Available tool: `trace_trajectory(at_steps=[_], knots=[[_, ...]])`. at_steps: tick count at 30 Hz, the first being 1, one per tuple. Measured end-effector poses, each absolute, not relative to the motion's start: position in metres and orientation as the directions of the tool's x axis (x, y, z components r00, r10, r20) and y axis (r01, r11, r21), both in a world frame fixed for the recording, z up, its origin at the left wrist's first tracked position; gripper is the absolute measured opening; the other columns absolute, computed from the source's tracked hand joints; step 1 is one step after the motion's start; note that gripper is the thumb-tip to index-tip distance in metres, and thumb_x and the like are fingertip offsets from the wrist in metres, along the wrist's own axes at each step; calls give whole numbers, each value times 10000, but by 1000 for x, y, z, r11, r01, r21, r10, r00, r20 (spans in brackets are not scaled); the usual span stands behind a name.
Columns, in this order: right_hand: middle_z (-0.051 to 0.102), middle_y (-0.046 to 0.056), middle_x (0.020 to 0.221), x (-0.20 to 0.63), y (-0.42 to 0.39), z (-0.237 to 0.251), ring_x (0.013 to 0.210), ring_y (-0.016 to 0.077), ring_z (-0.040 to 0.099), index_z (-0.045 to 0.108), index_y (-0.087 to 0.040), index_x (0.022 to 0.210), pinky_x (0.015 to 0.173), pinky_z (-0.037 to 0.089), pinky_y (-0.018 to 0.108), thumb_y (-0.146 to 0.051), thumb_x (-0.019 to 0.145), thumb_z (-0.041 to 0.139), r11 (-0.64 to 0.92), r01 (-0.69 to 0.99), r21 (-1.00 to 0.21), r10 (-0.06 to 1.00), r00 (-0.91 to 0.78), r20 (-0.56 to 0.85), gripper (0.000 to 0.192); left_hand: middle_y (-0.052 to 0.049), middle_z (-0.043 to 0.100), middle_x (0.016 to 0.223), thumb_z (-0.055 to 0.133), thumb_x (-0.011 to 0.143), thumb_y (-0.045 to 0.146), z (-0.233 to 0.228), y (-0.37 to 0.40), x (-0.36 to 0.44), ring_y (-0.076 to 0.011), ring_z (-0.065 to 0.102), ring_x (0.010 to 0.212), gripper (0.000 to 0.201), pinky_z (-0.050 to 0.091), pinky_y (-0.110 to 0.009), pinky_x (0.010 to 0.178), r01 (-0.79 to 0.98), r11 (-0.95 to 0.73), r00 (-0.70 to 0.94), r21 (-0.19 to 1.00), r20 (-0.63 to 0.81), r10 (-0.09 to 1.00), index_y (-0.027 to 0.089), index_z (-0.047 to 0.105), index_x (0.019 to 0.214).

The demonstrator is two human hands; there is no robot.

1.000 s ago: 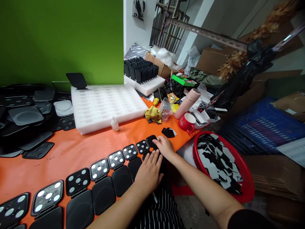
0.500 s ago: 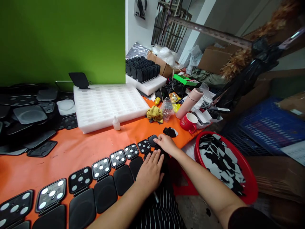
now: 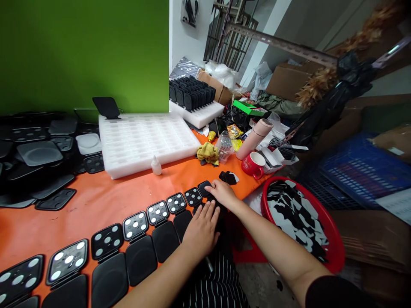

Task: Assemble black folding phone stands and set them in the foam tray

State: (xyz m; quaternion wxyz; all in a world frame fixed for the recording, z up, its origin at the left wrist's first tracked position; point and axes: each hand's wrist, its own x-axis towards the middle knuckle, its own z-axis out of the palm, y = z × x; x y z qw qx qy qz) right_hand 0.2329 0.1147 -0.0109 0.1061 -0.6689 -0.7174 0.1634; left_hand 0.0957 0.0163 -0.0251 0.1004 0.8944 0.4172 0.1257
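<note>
A row of hinged black square plates (image 3: 107, 240) lies opened along the front of the table, several showing white round dots on the far halves. My left hand (image 3: 201, 229) rests flat, fingers stretched, over the near half of a plate towards the right end. At that end, my right hand (image 3: 222, 193) has bent fingers, with the thumb against the edge of a plain dark plate half (image 3: 204, 188). My hands hide much of the pieces under them. Just beyond my right hand lies a small black-and-white scrap (image 3: 229, 177).
A white foam tray (image 3: 147, 141) stands behind the row, with a small dropper bottle (image 3: 156, 165) before it. Black plates (image 3: 38, 154) pile up at left. To the right are a yellow cloth (image 3: 208, 153), red mug (image 3: 253, 164), pink flask (image 3: 255, 139) and red basin (image 3: 335, 246) of scraps.
Both hands stay in almost the same place and pose. The whole view has shifted very slightly; no piece has visibly moved.
</note>
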Motion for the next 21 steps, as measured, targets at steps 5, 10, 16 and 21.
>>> trace_trajectory(at_steps=[5, 10, 16, 21], knots=[[547, -7, 657, 231, 112, -10, 617, 124, 474, 505, -187, 690, 545, 272, 236, -467, 807, 497, 65, 944, -322, 995, -87, -52, 304, -124, 245, 1424, 472, 781, 413, -24, 15, 96, -268, 198, 1301, 644, 148, -420, 1053, 725, -630, 619, 277, 138, 773, 146, 294, 1340], [594, 27, 720, 230, 114, -5, 675, 157, 532, 544, -192, 736, 577, 313, 252, -498, 801, 487, 96, 959, -266, 991, -116, -61, 318, -126, 235, 1428, 465, 787, 410, -23, 15, 96, -265, 198, 1301, 639, 141, -422, 1055, 727, -630, 619, 273, 135, 773, 146, 290, 1341], [614, 114, 786, 230, 119, 1, 732, 235, 572, 562, -146, 870, 616, 375, 302, -562, 751, 515, 95, 975, -201, 995, -101, -19, 435, -129, 227, 1430, 458, 790, 403, -23, 15, 97, -271, 196, 1302, 636, 150, -431, 1050, 731, -628, 618, 266, 130, 775, 144, 283, 1344], [627, 80, 925, 240, 101, 9, 875, 178, 574, 598, -172, 924, 766, 416, 282, -315, 893, 372, 253, 932, -259, 967, -248, 51, 269, -124, 236, 1428, 442, 802, 388, -23, 16, 97, -268, 184, 1305, 615, 148, -427, 1053, 727, -632, 624, 268, 127, 771, 138, 287, 1342]])
